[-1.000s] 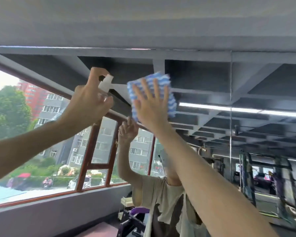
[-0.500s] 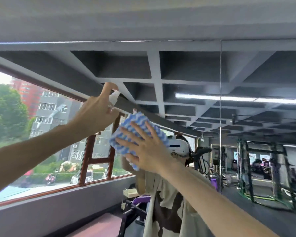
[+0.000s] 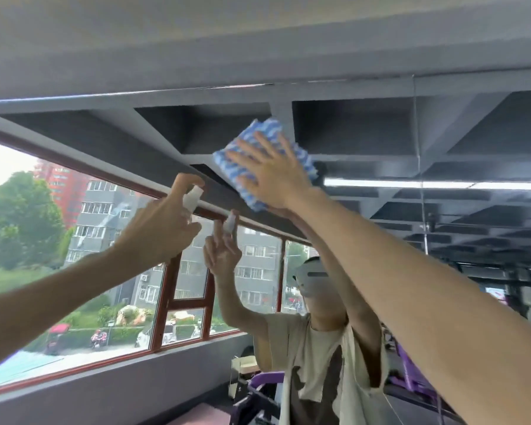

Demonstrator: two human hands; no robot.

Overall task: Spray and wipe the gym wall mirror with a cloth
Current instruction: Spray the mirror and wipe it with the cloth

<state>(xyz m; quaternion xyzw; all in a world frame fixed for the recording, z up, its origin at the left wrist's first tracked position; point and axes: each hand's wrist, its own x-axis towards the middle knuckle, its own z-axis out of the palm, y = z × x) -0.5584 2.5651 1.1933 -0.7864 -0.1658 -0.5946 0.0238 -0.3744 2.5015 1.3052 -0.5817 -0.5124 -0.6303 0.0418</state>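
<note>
The wall mirror point(image 3: 365, 130) fills the view in front of me and reflects the gym ceiling, windows and my own body. My right hand point(image 3: 273, 173) presses a blue-and-white striped cloth point(image 3: 252, 151) flat against the glass near the mirror's top edge, fingers spread straight. My left hand point(image 3: 163, 225) is raised to the left of it and grips a small white spray bottle point(image 3: 193, 199), index finger curled over its top. Most of the bottle is hidden by my fingers.
A grey soffit point(image 3: 258, 47) runs just above the mirror's top edge. A vertical seam point(image 3: 419, 167) splits the mirror panels at right. Reflected windows with red-brown frames point(image 3: 166, 302) lie at left, gym machines point(image 3: 411, 372) at lower right.
My right hand slid the cloth down the glass, then back up and to the right near the top edge. My left hand with the bottle stayed raised to the left.
</note>
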